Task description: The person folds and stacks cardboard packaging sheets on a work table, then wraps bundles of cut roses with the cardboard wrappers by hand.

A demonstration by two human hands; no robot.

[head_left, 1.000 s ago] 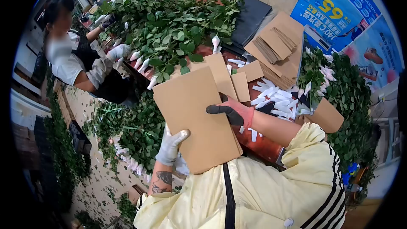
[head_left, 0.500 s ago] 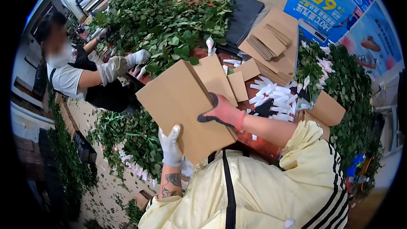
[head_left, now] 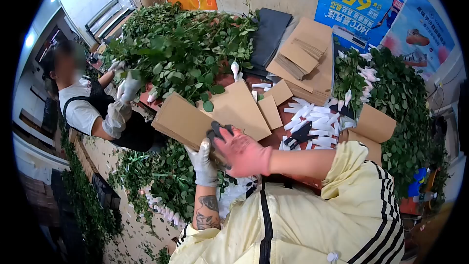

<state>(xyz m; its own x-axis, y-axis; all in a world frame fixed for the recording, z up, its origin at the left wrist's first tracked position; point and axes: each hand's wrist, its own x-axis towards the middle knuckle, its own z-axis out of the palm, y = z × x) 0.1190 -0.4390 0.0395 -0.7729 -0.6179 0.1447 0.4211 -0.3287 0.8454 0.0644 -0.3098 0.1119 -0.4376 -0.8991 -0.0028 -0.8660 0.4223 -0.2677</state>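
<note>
Sheets of rectangular brown cardboard [head_left: 183, 118] are clamped in the white-gloved left hand [head_left: 202, 165], the pink-and-black-gloved right hand [head_left: 243, 152] atop, grip unclear.

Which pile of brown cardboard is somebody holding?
The tilted pile in the white-gloved left hand, with the pink-gloved right hand on its near end. The other cardboard has no hands on it.

Right glove [head_left: 243, 154] is pink with dark fingers [head_left: 218, 130], left glove [head_left: 203, 163] white; brown cardboard [head_left: 181, 119] at fingers, white strips [head_left: 321, 125] right of them.
</note>
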